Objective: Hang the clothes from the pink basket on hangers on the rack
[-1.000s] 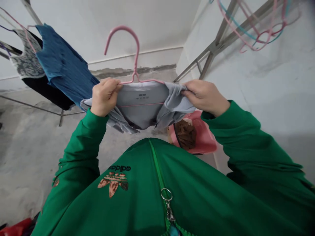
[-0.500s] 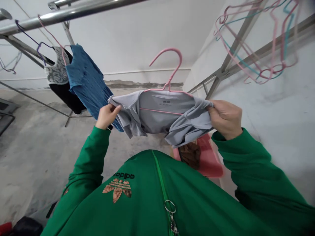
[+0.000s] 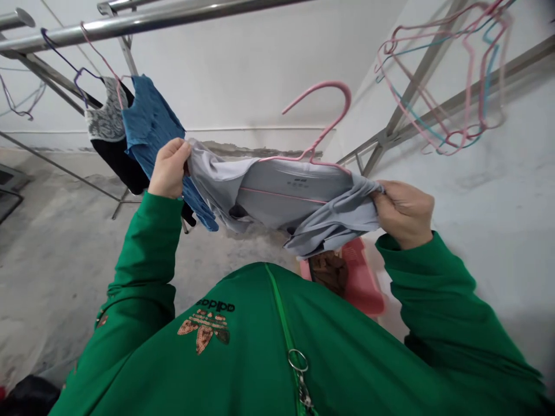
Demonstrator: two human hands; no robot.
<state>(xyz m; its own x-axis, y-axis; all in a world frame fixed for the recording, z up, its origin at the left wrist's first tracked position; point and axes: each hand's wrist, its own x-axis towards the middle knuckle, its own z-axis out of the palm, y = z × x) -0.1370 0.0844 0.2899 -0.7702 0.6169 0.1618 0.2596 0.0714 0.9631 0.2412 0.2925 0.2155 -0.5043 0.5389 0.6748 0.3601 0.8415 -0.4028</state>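
A light grey shirt is stretched between my two hands in front of my chest. Inside its neckline sits a pink wire hanger, with the hook standing up and leaning right. My left hand is closed on the shirt's left shoulder, fingers pinching the cloth. On the other side my right hand grips the bunched cloth of the right shoulder in a fist. The shirt's lower part hangs in folds, and the hanger's ends are hidden under the fabric.
A metal rail at upper left carries a blue garment and a black one with a patterned top on hangers. Pink and teal hangers hang at upper right. Below the shirt stands a pink basket with brown cloth inside.
My left hand has moved up and outward, pulling the shirt's left shoulder higher and tauter. The hanger's hook has shifted right and tilted. My right hand keeps its grip, nearly in place.
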